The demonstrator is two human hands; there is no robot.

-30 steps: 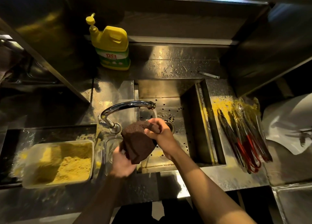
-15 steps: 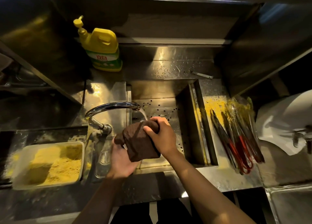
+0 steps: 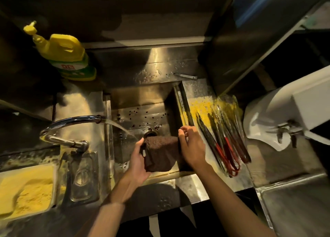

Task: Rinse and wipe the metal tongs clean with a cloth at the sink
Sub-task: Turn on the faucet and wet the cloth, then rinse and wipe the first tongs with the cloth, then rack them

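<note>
Now | left hand (image 3: 137, 163) and right hand (image 3: 193, 147) grip cloth (image 3: 160, 152) | bottle (image 3: 66, 54) label illegible

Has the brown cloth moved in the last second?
Yes. The cloth shifted right, away from the faucet spout, toward the drain; the left hand and right hand hold it.

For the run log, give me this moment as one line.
left hand: holds cloth | right hand: holds cloth | tap: running | tongs: on counter, untouched

Cloth (image 3: 161, 152) over sink (image 3: 139, 95), tongs (image 3: 221, 140) seemingly dusty
</note>
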